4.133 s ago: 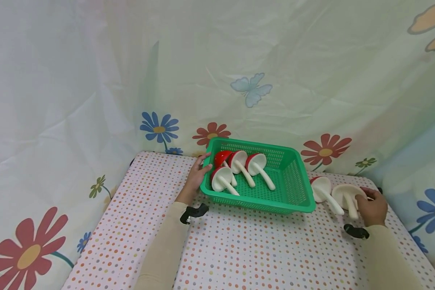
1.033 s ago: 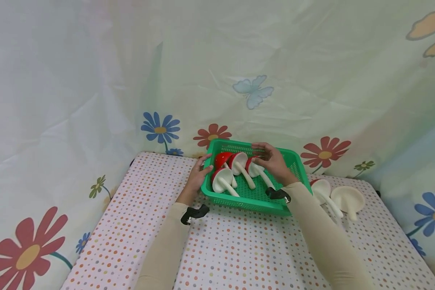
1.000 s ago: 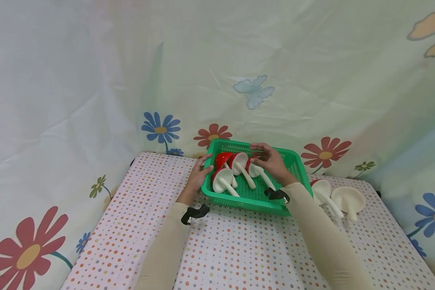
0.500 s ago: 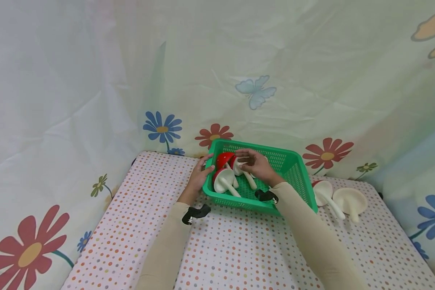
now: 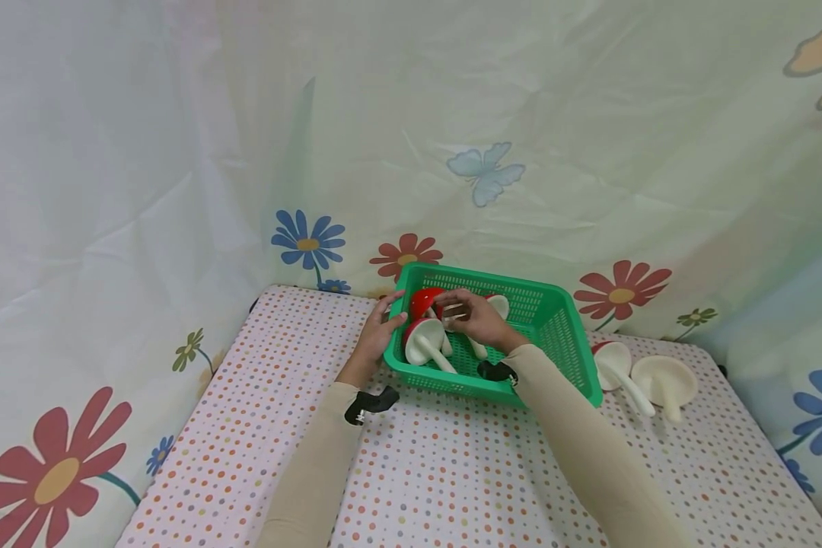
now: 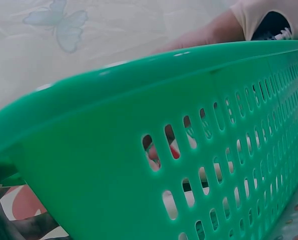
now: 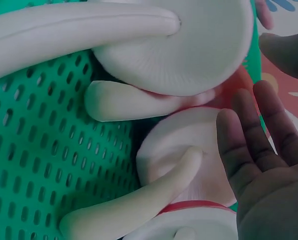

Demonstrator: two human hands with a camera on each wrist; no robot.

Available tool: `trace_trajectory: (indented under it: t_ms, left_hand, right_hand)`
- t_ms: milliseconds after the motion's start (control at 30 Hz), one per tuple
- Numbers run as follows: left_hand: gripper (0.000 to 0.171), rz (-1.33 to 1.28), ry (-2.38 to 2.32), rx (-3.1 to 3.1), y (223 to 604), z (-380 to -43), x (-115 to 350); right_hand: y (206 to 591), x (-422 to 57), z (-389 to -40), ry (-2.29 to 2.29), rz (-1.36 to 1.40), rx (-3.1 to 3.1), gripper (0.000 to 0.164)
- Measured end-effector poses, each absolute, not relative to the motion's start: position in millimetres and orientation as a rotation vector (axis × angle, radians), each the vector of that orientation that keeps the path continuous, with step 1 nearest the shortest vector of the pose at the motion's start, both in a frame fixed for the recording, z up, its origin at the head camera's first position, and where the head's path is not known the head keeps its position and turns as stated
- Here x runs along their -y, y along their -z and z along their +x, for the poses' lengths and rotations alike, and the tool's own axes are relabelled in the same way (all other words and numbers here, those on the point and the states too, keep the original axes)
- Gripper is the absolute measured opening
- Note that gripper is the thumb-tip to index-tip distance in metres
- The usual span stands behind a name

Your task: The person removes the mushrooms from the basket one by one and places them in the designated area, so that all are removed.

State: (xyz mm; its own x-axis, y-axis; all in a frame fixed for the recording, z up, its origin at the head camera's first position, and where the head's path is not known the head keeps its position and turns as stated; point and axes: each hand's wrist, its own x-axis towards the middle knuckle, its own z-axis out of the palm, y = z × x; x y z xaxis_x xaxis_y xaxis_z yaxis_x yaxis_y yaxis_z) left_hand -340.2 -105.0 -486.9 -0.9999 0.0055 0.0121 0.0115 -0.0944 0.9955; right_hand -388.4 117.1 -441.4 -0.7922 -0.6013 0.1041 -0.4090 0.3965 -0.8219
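My left hand (image 5: 373, 331) grips the left end of the green plastic basket (image 5: 555, 335), its thumb over the rim and fingers at the outer side. In the left wrist view, dark fingers (image 6: 31, 225) show under the rim. Inside lie several toy mushrooms with red caps, white undersides and white stems. My right hand (image 5: 476, 316) hovers over them, fingers spread and holding nothing. In the right wrist view, its fingers (image 7: 254, 135) point past a mushroom cap (image 7: 174, 145). The front-left mushroom (image 5: 423, 342) lies between my hands; the red-topped one (image 5: 425, 301) lies behind it.
Two more mushrooms rest right of the basket: one close to its side (image 5: 613, 361), another cap-down-back beside it (image 5: 671, 377). The table (image 5: 438, 472) has a dotted cloth. A flower-printed curtain (image 5: 356, 137) hangs right behind the basket.
My right hand has left the far-right mushroom on the table, come over the basket and moved left across the mushrooms inside. My left hand keeps its place on the basket.
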Motion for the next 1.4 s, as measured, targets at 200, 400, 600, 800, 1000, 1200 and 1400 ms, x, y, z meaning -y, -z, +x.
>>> trace_trajectory:
  t_ms: [200,400,600,800,1000,1200,1400]
  left_hand:
    - [0.048,-0.016,2.344,2.094,486,-341,105]
    - [0.049,-0.015,2.334,2.103,487,-342,106]
    - [0.048,-0.022,2.317,2.117,488,-344,106]
    - [0.048,-0.032,2.31,2.123,487,-343,106]
    - [0.049,-0.044,2.31,2.119,487,-342,106]
    - [0.05,-0.057,2.328,2.107,488,-343,106]
    - [0.049,-0.042,2.344,2.092,488,-343,106]
  right_hand:
    - [445,-113,-391,1.336,-0.973,-2.386,0.041]
    - [449,-112,-393,1.328,-1.008,-2.372,0.038]
    - [451,-111,-396,1.302,-0.993,-2.384,0.037]
    - [452,-109,-397,1.258,-0.997,-2.396,0.036]
    - [453,-110,-398,1.238,-1.011,-2.393,0.03]
    - [454,-111,-399,1.22,-1.002,-2.396,0.029]
    - [456,-111,-400,1.209,-1.008,-2.401,0.031]
